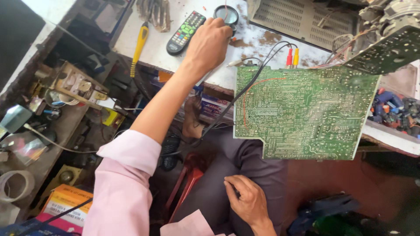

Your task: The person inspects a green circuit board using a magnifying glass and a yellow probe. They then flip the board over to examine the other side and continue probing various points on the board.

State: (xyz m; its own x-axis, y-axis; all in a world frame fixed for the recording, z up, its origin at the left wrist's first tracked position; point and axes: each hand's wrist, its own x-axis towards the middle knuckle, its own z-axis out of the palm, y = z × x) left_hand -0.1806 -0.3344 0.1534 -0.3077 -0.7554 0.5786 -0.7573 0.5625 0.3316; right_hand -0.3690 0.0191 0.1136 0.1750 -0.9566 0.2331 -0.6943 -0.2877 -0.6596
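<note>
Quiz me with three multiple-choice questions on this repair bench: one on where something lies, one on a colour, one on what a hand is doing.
1. Where does the remote control lie?
A. on the white bench top, beside the magnifying glass
B. on the person's lap
C. on top of the circuit board

2. What colour is the large circuit board?
A. blue
B. green
C. red

3. What is the right hand doing?
A. gripping a screwdriver
B. resting empty on the thigh
C. lifting the board

Answers: 1 A, it sits on the bench near the left hand. 2 B, its whole face is green. 3 B, nothing is in it.
</note>
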